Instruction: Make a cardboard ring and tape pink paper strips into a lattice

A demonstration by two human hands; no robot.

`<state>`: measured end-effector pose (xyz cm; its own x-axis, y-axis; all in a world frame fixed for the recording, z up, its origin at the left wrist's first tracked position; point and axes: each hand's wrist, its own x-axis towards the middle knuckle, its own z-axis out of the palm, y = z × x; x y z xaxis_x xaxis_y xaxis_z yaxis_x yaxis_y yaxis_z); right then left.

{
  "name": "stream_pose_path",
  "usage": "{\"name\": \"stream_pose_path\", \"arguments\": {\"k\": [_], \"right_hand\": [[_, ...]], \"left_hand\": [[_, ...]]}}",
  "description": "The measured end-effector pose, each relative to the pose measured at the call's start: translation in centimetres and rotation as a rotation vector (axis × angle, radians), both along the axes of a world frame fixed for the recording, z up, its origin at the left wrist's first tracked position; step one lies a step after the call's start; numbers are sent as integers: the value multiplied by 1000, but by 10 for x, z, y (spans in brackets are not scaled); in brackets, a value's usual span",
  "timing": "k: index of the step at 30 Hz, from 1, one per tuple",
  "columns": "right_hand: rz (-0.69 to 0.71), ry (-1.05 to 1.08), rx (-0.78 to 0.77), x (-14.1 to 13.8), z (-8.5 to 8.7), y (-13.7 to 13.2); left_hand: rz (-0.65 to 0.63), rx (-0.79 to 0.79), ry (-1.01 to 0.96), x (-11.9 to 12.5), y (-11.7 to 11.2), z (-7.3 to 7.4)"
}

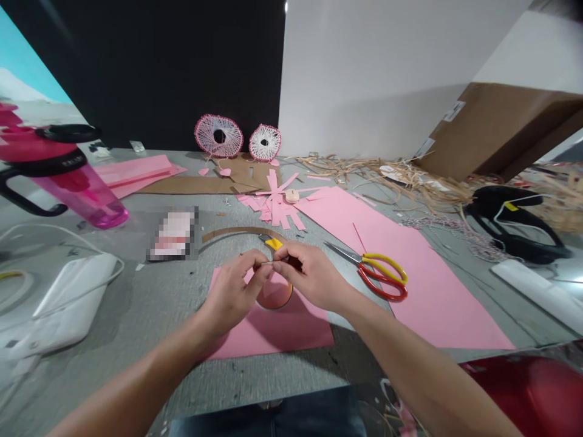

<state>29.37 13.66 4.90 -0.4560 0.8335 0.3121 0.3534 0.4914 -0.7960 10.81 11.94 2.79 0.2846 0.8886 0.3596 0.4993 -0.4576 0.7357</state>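
- Pink paper sheet (273, 337) lies on the grey work surface directly below the fingers, and the left hand's wrist overhangs its edge.
- Left hand (230, 291) and right hand (314, 276) meet in the middle, fingertips touching, both closed in a tight pinch on a thin pale strip (268, 263). It is too small to tell exactly what the strip is.
- Orange-rimmed round roll (274, 294) stands on the pink sheet just beneath the pinching fingers, partly hidden by them.
- Yellow-marked tool (274, 244) lies just beyond the fingertips, mostly hidden by the hands.
- Curved brown cardboard strip (241, 232) arcs past the left hand's knuckles, further from the fingers.
- Yellow-and-red scissors (376, 273) rest on a large pink sheet (410, 273), to the right of the right hand's fingers.
- Cut pink paper strips (273, 203) lie in a heap well beyond the fingers, with two pink string-wrapped discs (219, 136) past them, against the wall.
- Pink water bottle (77, 188) lies far left of the fingers, near a white bag (68, 303).
- Dry raffia (387, 179) and a black tool (514, 224) sit far to the right.
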Motion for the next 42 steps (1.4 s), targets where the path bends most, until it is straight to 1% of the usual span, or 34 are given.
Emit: {"name": "stream_pose_path", "arguments": {"k": [5,10,16,20,23,27,29,32,35,39,42], "right_hand": [[2,101,-55,-1,1,0],[-43,273,-178,1,-3,4],[-14,283,-205,-4,-8,1],[-29,257,-226,-8,-10,-2],[-44,221,-166,-9,-12,-4],[-92,156,36,-8,-13,-6],[-105,116,97,-8,-13,-7],[-104,81,94,-8,-12,-8],[-95,74,74,-8,-12,-9],[-83,74,67,-8,-11,-10],[-92,112,30,-7,-10,-9]], "left_hand": [[-39,18,-47,-1,2,1],[-4,5,-184,0,0,3],[58,-47,-198,3,-2,4],[64,-1,-196,5,-3,2],[65,37,-193,6,-3,1],[72,7,-190,6,-4,1],[65,-9,-181,6,-5,0],[48,-19,-157,6,-6,-1],[58,-32,-144,7,-6,-1],[39,-47,-167,7,-6,-1],[41,-39,-187,8,-6,-1]]}}
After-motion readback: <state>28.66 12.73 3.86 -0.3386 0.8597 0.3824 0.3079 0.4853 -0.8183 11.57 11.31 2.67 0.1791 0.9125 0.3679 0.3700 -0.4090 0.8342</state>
